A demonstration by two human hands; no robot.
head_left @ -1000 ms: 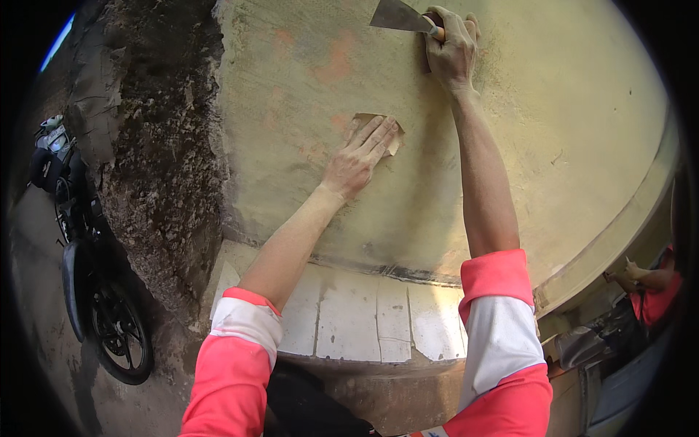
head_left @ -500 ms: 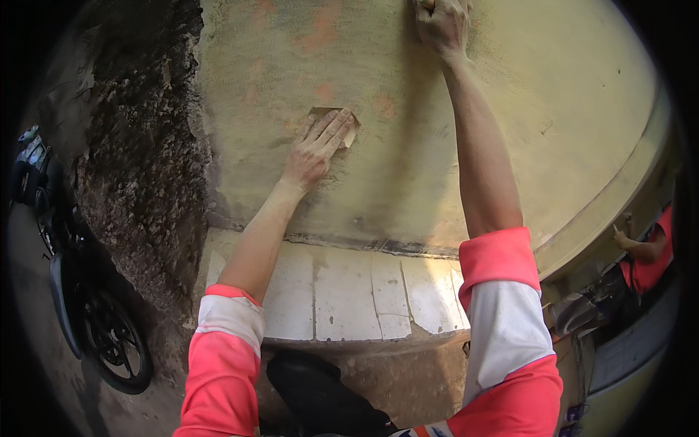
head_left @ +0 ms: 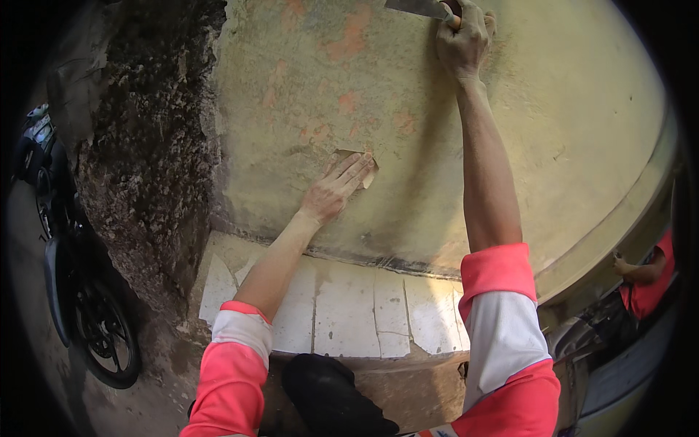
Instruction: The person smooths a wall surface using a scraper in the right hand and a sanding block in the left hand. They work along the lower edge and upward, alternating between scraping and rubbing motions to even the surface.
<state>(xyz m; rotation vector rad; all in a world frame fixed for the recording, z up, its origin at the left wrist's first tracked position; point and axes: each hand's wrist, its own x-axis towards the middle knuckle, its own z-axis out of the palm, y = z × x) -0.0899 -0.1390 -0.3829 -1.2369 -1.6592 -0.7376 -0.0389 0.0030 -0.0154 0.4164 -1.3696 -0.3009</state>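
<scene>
My left hand (head_left: 325, 200) lies with its fingers stretched flat over a small brown-backed piece of sandpaper (head_left: 370, 175), holding it against the worn yellowish wall (head_left: 306, 102). Higher up and to the right, my right hand (head_left: 464, 45) is closed round the wooden handle of a scraper (head_left: 413, 7). Its flat metal blade points left, partly cut off by the top edge of the picture. Orange patches show through the wall's coating above my left hand.
Below the wall runs a ledge of cracked white tiles (head_left: 346, 313). Rough dark masonry (head_left: 156, 146) borders the wall at left, and a motorcycle (head_left: 80, 291) stands beyond it. At far right is another person in a red top (head_left: 650, 280).
My left hand and the sandpaper have slid down the wall, away from the orange patches. The view has shifted upward, so the scraper's blade now shows beside my right hand.
</scene>
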